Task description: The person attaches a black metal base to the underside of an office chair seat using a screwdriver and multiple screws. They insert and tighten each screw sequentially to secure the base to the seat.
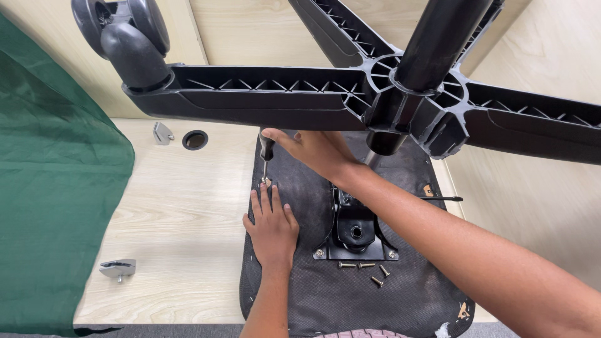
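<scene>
Gripping the black handle of a screwdriver (267, 152) just above the middle of the frame, my right hand (316, 150) is closed around it, the arm running in from the lower right. The shaft stands nearly upright, its tip set on a small screw (265, 181) at the left edge of the dark fabric seat underside (413, 288), which lies flat on the pale wooden table (181, 206). My left hand (273, 226), coming up from the bottom centre, lies flat and open on the fabric, holding nothing; its fingertips (265, 189) rest right beside the screw.

To the right of that hand, a black metal mounting plate (354, 235) sits bolted at the centre of the seat. Four loose screws (364, 269) lie on the fabric just below the plate. Across the top of the frame runs the black star-shaped chair base (269, 94), with a caster wheel (122, 28) at upper left and the gas-lift column (438, 40) at upper right. A green cloth (50, 188) fills the left side. Two small metal brackets (118, 268) and a round cable hole (195, 139) mark the tabletop.
</scene>
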